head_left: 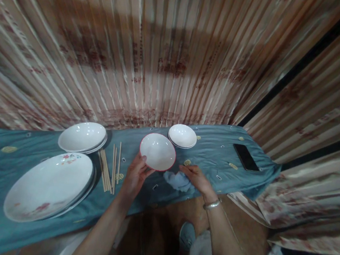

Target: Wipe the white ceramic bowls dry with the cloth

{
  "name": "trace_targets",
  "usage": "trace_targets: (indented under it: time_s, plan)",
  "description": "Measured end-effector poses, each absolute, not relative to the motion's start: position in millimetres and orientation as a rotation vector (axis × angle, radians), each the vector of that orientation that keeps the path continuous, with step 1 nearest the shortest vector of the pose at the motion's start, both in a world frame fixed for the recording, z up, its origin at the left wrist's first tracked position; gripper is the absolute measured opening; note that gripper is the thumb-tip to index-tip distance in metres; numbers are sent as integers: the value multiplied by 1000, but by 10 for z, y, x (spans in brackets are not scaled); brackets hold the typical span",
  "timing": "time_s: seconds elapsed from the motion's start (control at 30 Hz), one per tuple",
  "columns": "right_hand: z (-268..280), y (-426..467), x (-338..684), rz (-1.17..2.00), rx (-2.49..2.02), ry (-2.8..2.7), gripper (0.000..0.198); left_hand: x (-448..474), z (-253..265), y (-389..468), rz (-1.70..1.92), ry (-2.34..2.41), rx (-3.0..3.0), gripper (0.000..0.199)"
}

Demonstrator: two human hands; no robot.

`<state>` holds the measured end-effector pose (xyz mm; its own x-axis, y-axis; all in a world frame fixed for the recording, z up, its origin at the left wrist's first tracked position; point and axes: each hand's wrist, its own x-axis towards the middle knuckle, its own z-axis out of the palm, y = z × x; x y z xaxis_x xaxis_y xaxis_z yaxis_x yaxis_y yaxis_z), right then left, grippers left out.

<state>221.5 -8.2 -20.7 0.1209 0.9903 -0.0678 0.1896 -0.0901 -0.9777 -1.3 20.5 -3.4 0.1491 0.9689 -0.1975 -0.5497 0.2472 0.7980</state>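
Observation:
My left hand (137,172) is closed on a white bowl (157,151) with a red rim, its thumb over the near left edge. The bowl is tilted with its inside toward me, above the table. To its right, my right hand (196,177) has its fingers drawn together on a pale blue cloth (178,181), which hangs bunched below them. Just behind the held bowl sits a small stack of white bowls (183,136).
Left on the teal tablecloth (135,206) are stacked large floral plates (51,185), stacked white deep dishes (82,137) and several wooden chopsticks (108,171). A black phone (246,157) lies at the right. A patterned curtain (172,61) hangs behind the table.

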Motion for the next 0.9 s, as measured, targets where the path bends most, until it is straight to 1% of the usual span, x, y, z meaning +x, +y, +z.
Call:
trace_targets:
  time_s: [0.2, 0.47, 0.6, 0.8, 0.9]
  plan:
    - [-197, 29, 2115, 1021, -1456, -1280, 53, 162, -47, 231, 1172, 754, 601, 45]
    - [-274, 169, 2130, 853, -1425, -1054, 44, 452, -22, 359, 1174, 754, 580, 48]
    - [-299, 283, 2210, 825, -1395, -949, 43, 576, -68, 483, 1232, 765, 667, 45]
    - [-303, 485, 2317, 765, -1366, -850, 43, 738, -162, 776, 1356, 847, 828, 51]
    - [-306, 570, 2389, 703, -1385, -830, 43, 813, -209, 948, 1382, 884, 959, 46]
